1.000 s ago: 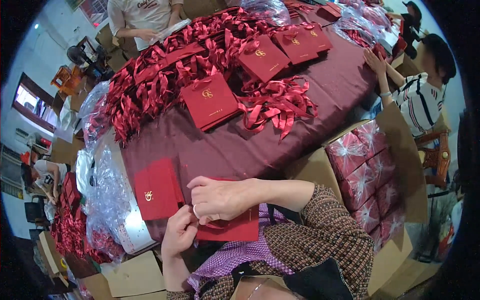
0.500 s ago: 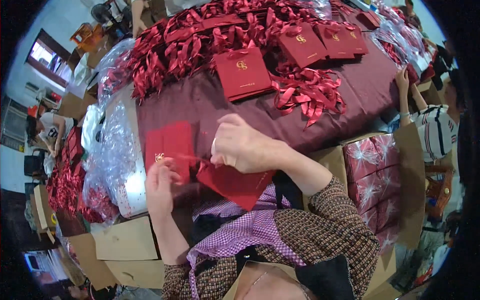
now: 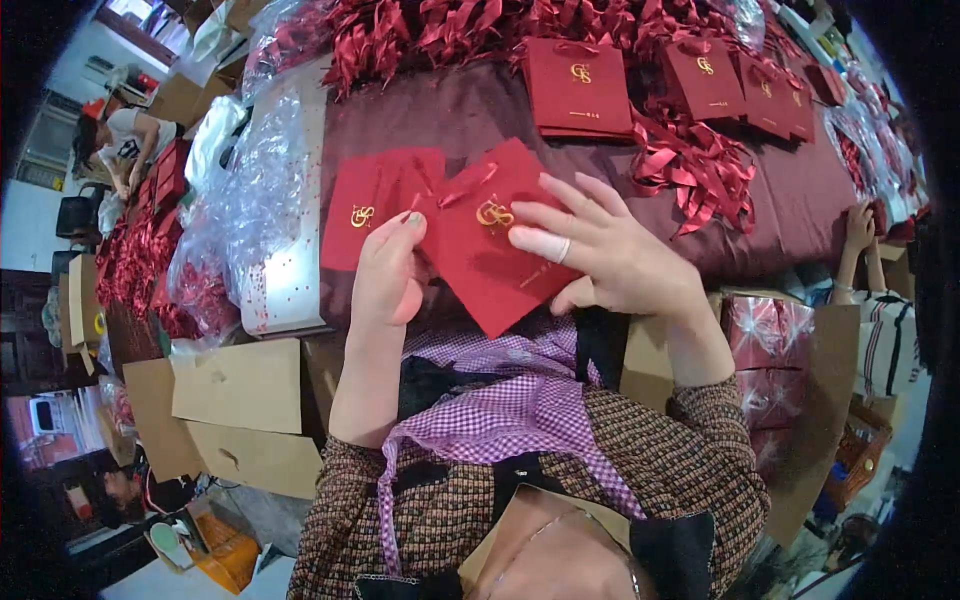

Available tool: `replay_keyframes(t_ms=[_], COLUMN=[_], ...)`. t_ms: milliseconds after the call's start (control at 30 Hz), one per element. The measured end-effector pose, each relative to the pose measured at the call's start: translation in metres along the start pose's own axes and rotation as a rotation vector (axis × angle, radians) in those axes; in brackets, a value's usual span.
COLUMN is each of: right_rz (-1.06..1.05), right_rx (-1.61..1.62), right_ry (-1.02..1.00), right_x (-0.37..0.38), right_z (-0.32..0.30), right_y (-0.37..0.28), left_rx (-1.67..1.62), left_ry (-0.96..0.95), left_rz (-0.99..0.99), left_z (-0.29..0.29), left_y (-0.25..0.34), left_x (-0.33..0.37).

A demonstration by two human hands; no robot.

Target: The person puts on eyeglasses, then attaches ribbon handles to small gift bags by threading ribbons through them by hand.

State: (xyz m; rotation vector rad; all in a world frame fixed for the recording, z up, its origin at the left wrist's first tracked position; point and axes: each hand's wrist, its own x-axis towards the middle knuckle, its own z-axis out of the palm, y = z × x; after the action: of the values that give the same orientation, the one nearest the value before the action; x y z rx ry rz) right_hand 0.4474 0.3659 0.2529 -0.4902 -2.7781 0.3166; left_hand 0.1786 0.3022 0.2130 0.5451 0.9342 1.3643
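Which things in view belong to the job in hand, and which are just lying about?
Apparently part of it:
held red bag, at the left hand and right hand
stacked red bags
red ribbons

Seemingly lying about:
clear plastic
cardboard flaps

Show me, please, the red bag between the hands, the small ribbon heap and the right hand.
Red bag (image 3: 484,256), head view: front panel.
Small ribbon heap (image 3: 694,166), head view: its middle.
Right hand (image 3: 628,252), head view: its back.
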Motion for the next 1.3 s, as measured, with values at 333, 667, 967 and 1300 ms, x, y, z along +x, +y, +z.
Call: replay_keyframes(t_ms=[333, 667, 967, 1300], right_rz=[0.094, 0.389, 0.370, 0.671], right_rx=[-0.349, -0.326, -0.089, 0.108], right_ry=[0.599, -0.040, 0.052, 0.409], right_x=[0.010, 0.018, 0.017, -0.063], right_z=[-0.060, 0.023, 0.000, -0.023], right_y=[0.082, 0.205, 0.195, 0.114], left_rx=[0.229, 0.768, 0.322, 0.404], left_ry=[0.126, -0.935, -1.191, -0.846], left_rz=[0.075, 0.063, 0.143, 0.471], left_z=[-0.011, -0.053, -0.080, -0.045], left_y=[0.030, 0.078, 0.057, 0.052], left_x=[-0.018, -0.094, -0.147, -0.157])
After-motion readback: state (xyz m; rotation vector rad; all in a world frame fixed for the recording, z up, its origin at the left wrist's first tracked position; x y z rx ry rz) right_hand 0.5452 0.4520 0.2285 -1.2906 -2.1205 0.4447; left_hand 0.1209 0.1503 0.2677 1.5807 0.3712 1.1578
